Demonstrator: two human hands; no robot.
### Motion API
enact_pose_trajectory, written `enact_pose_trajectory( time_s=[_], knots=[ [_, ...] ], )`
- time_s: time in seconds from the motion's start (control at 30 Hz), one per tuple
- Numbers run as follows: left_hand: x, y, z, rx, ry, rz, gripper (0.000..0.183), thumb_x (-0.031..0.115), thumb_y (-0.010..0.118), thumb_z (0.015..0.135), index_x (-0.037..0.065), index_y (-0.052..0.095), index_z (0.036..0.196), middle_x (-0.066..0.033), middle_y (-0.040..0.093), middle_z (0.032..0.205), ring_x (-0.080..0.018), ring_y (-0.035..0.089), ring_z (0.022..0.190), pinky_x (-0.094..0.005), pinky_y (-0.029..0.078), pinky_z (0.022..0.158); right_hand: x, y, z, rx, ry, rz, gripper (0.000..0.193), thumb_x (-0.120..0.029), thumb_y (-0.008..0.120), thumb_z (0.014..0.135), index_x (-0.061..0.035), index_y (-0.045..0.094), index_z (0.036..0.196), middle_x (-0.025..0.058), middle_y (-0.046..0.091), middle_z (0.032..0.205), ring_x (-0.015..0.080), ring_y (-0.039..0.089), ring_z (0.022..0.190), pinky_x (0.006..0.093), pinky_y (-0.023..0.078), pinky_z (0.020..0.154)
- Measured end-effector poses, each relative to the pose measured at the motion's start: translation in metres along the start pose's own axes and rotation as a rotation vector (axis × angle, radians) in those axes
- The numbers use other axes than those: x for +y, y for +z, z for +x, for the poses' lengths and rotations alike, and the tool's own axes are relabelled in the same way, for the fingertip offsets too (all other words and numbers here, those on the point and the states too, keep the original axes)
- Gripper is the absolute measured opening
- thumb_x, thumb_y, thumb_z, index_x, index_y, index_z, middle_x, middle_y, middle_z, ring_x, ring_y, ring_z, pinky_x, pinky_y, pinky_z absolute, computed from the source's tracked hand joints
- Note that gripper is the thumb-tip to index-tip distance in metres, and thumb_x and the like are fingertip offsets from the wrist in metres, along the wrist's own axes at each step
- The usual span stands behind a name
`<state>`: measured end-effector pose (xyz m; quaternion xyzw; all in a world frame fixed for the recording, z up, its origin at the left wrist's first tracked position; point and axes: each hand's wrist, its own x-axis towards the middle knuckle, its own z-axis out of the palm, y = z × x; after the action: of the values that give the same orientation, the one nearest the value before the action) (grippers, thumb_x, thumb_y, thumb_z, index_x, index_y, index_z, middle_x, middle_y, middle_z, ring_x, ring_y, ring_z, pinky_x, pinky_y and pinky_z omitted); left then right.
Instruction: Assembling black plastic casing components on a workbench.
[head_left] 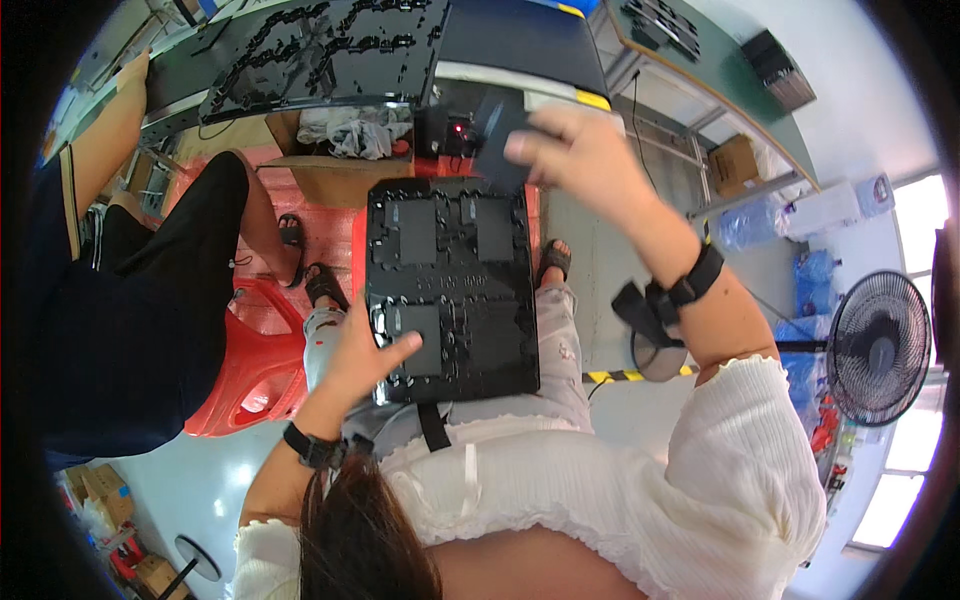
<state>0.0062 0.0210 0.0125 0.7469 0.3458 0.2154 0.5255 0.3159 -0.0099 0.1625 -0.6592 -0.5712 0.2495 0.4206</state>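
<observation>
A black moulded plastic tray (455, 285) with several recesses rests on my lap. My left hand (358, 352) grips its left edge, with the thumb lying over the top. Dark grey flat rectangular pieces (418, 232) sit in three of the recesses; the lower right recess shows plain black. Beyond the tray's upper right corner, my right hand (578, 152) is raised and smeared by motion. Between its thumb and fingers it holds a dark flat rectangular piece (503, 138), tilted and blurred.
A conveyor (525, 45) runs across the far side, carrying black trays (330, 60). Below it stands an open cardboard box (350, 180) with plastic bags. At left a co-worker (130, 330) sits on a red stool (250, 365). A black fan (880, 348) stands at right.
</observation>
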Motion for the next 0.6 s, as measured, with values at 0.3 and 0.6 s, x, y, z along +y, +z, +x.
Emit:
enact_pose_trajectory(
  time_s=[0.3,0.6],
  knots=[
    [0.093,-0.051,0.113,0.294,-0.274,-0.615,0.091,0.059,0.05,0.083,-0.009,0.019,0.135,-0.0292,0.04,0.127,-0.0362,0.045,0.118,-0.046,0.046,0.089,0.028,0.08,-0.164,-0.23,0.041,-0.665,0.045,-0.028,0.07,0.072,-0.0087,0.059,0.111,0.0079,0.054,0.117,0.0225,0.051,0.102,0.0404,0.042,0.084],
    [0.135,-0.027,0.197,0.096,-0.219,-1.229,0.067,0.027,0.049,0.093,-0.006,0.009,0.136,-0.0261,0.028,0.136,-0.041,0.041,0.119,-0.0533,0.047,0.087,0.044,0.116,-0.221,-0.324,-0.353,-0.733,0.053,-0.024,0.062,0.079,-0.0052,0.046,0.126,0.0103,0.037,0.139,0.0245,0.035,0.128,0.0514,0.026,0.104]
  ],
)
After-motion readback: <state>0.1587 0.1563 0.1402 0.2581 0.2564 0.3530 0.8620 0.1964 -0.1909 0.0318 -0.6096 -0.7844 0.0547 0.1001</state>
